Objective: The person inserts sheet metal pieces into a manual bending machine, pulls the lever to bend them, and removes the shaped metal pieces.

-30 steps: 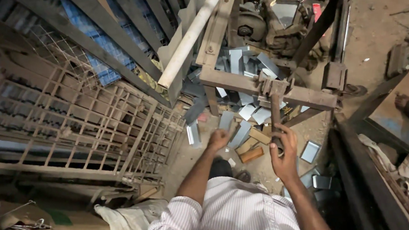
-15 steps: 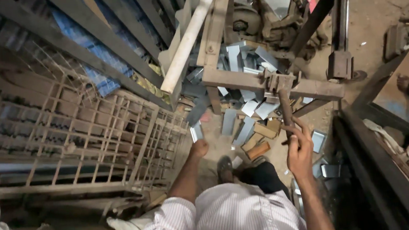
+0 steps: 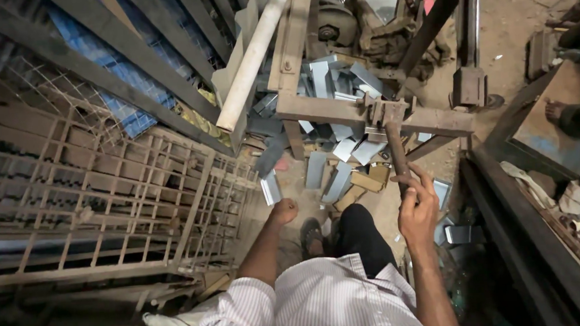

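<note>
- Right hand (image 3: 417, 208) wrapped round the rusty lever handle (image 3: 396, 150) of the press fixed to the steel frame bar (image 3: 341, 112).
- Left hand (image 3: 283, 211) low, curled into a loose fist, holding nothing visible.
- Cut sheet-metal pieces (image 3: 335, 173) heaped on the floor under the frame.
- White pipe (image 3: 252, 57) and metal grille (image 3: 102, 196) crowd the left.

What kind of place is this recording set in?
Most likely a small metal fabrication workshop. The right hand grips the lever handle of a steel-framed press, cut sheet-metal pieces litter the dirt floor, and welded grilles lean at the left.
</note>
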